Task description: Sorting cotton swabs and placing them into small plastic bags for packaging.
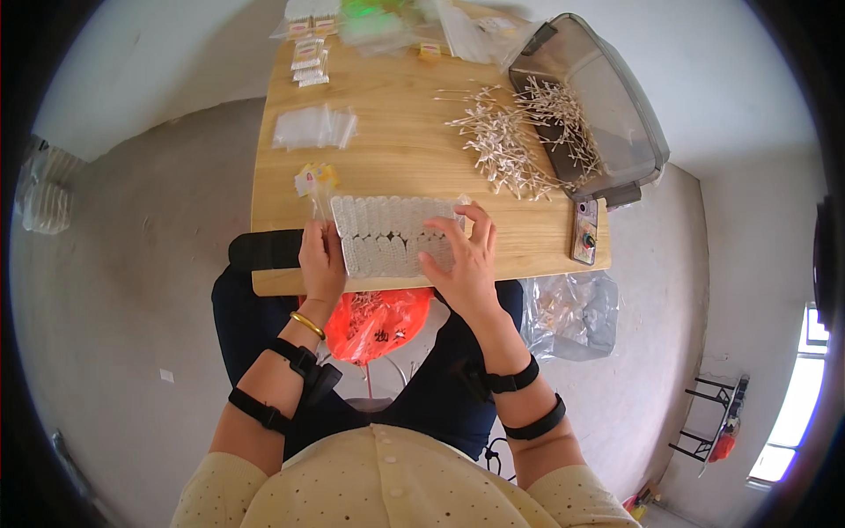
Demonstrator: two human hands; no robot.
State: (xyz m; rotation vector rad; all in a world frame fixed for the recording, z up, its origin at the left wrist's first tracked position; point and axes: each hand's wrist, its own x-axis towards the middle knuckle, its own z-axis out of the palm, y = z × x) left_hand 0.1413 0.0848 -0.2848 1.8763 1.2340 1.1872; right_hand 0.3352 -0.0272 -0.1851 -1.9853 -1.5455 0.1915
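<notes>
Fingers of the left hand (322, 258) and right hand (464, 255) press flat, spread on the white packet stack (387, 236).

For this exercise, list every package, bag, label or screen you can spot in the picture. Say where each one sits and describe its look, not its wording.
Clear bags: table's left middle, flat, see-through.
Yellow-labelled packet: just above the left hand, small, yellow and white.
Filled packets: far left corner, white with pale labels.
Phone: table's right edge, slim, screen-up.
Orange-red bag: under the table edge, crumpled.
Clear sack: floor at right, translucent.
</notes>
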